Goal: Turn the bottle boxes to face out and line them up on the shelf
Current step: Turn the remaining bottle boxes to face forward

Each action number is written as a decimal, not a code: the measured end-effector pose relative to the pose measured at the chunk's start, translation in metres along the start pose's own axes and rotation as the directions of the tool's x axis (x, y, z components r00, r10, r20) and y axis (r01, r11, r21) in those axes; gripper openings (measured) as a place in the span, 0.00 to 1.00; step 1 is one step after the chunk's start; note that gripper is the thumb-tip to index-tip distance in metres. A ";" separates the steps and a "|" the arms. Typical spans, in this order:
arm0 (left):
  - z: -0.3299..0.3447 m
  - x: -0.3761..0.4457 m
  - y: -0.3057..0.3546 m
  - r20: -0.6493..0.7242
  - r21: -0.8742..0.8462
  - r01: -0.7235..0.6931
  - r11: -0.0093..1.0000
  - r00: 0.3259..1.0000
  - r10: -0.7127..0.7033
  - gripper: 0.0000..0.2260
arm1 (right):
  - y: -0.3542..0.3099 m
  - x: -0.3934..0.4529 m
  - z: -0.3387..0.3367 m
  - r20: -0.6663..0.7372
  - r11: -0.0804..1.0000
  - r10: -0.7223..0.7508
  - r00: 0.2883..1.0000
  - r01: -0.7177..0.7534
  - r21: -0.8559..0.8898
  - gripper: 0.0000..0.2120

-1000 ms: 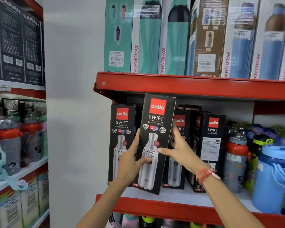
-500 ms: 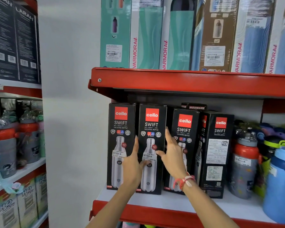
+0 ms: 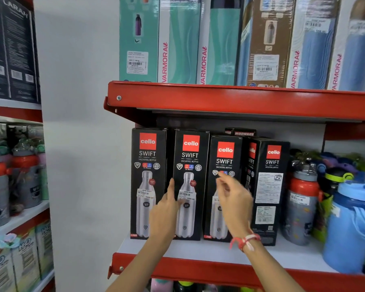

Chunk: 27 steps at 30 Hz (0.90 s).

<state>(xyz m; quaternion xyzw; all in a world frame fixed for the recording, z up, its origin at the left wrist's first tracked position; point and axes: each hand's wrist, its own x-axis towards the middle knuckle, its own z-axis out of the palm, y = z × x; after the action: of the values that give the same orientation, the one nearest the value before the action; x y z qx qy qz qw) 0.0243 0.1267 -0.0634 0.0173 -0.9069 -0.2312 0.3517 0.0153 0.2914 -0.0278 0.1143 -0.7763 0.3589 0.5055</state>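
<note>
Black Cello Swift bottle boxes stand in a row on the white middle shelf (image 3: 198, 249). The first box (image 3: 148, 165), second box (image 3: 190, 161) and third box (image 3: 224, 157) show their fronts. A fourth box (image 3: 269, 186) is turned, showing its side panel with printed text. My left hand (image 3: 167, 209) rests against the second box's left edge, thumb up, fingers on its front. My right hand (image 3: 233, 197), blurred, hovers with fingers apart in front of the third box, holding nothing.
The red shelf edge (image 3: 219, 268) runs below the boxes and another red shelf (image 3: 240, 100) above carries tall Varmora boxes. Loose bottles, one orange-grey (image 3: 301, 203) and one blue (image 3: 350, 224), crowd the right. A white pillar stands left.
The second box went from tilted in both hands to upright in the row. My right hand has come off it and moved right, in front of the third box.
</note>
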 end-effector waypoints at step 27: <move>0.017 -0.018 0.114 0.342 -0.715 0.037 0.698 0.889 0.303 0.39 | 0.076 0.014 -0.123 0.288 0.900 0.228 0.930 -0.314 0.303 0.48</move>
<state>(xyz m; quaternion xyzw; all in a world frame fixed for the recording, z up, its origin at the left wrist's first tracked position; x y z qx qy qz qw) 0.0418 0.2390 -0.0370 -0.2378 -0.8025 -0.5300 0.1361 0.0542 0.4311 -0.0212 0.1341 -0.7664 0.5392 0.3224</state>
